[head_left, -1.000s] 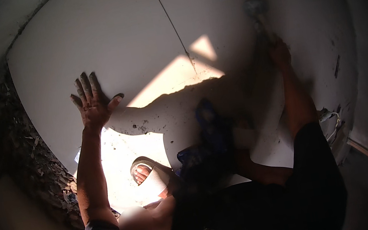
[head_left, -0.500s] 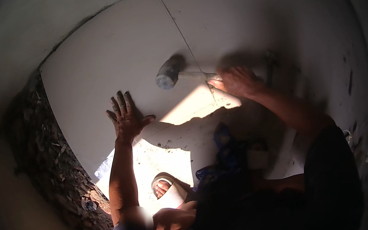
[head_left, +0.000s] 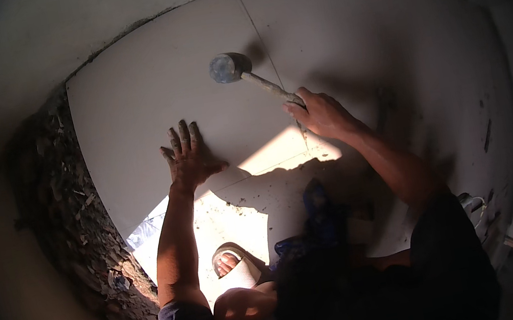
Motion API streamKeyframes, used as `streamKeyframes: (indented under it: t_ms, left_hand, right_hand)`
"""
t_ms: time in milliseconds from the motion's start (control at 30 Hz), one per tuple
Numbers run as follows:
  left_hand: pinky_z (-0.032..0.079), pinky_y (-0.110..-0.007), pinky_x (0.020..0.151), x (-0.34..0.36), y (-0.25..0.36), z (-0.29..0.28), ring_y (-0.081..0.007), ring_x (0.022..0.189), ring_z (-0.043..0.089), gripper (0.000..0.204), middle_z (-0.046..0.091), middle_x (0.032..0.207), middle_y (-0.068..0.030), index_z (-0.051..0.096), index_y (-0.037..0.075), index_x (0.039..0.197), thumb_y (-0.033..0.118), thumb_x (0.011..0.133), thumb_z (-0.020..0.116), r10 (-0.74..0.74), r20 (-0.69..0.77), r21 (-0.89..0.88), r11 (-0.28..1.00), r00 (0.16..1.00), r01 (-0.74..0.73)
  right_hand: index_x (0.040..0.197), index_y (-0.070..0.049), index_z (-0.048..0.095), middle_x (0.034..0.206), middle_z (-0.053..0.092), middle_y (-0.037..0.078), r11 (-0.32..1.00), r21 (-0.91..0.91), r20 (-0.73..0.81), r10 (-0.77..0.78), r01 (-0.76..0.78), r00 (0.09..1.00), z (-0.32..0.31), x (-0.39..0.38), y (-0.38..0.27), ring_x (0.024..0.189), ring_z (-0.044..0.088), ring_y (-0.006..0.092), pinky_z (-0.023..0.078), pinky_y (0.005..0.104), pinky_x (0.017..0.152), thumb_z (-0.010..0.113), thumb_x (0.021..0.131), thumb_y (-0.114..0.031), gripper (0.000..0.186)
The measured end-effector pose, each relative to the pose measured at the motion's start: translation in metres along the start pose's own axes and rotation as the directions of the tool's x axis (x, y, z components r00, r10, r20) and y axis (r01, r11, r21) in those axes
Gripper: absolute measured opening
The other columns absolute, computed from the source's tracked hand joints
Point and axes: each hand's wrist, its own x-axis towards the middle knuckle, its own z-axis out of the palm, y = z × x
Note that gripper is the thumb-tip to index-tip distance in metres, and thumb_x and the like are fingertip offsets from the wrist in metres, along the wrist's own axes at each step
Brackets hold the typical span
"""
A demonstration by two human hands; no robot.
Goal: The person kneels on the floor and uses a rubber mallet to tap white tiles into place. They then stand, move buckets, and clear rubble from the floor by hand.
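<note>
My left hand (head_left: 190,161), its fingers spread and dirty at the tips, lies flat on a large pale floor tile (head_left: 132,106). In my right hand (head_left: 323,115) is the wooden handle of a mallet (head_left: 226,67), whose dark, round head hangs over that tile, beyond the left hand and just left of a seam between tiles. The head casts a shadow beside the seam. A sunlit patch crosses the tiles below both hands.
Broken rubble (head_left: 74,204) fills a strip along the left edge. A wall (head_left: 110,15) borders the far side. My sandalled foot (head_left: 237,268) is in the sunlight, beside a blue crumpled item (head_left: 317,207). A pale cable (head_left: 478,207) lies at the right.
My right hand and the mallet have swung from the far right to the middle, the head now over the left tile. My left hand stays spread on the tile as the view shifts.
</note>
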Motion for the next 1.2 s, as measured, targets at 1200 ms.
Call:
streamKeyframes:
  t_ms: [1200]
  left_hand:
    - [0.020,-0.069,0.107,0.021,0.025,-0.031,-0.0437,0.144,0.004,0.130,0.005,0.158,-0.0197,0.010,0.007,0.152,0.056,0.056,0.083,0.090,0.004,0.054,0.994,0.996,-0.090]
  right_hand:
    - [0.086,-0.001,0.054,0.068,0.062,0.021,0.961,0.263,-0.355,0.008,0.092,0.935,0.083,0.028,0.004,0.067,0.063,0.0419,0.049,0.0496,0.062,0.055,0.094,-0.043,0.043]
